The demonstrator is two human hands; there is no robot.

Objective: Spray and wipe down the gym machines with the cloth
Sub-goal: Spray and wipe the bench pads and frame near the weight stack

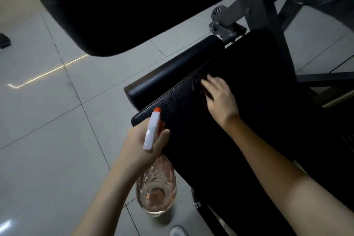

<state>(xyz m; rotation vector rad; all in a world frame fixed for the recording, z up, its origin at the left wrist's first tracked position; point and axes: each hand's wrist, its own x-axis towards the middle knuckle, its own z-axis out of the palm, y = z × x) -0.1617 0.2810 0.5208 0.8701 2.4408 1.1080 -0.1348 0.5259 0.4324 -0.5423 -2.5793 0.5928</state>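
A black padded seat [249, 120] of a gym machine fills the middle and right of the view. My right hand [220, 97] lies flat on it, fingers spread, pressing a dark cloth [199, 82] that barely stands out from the pad. My left hand [141, 143] grips the neck of a clear spray bottle [156, 186] with a white and orange trigger head [152, 130], held just off the seat's near left corner, nozzle towards the seat.
A black roller pad [172, 71] runs along the seat's far edge. A large black backrest pad [115, 5] looms at the top. The grey steel frame [268, 5] stands at upper right. Pale floor tiles [47, 120] spread to the left. A white shoe tip [179, 232] shows below.
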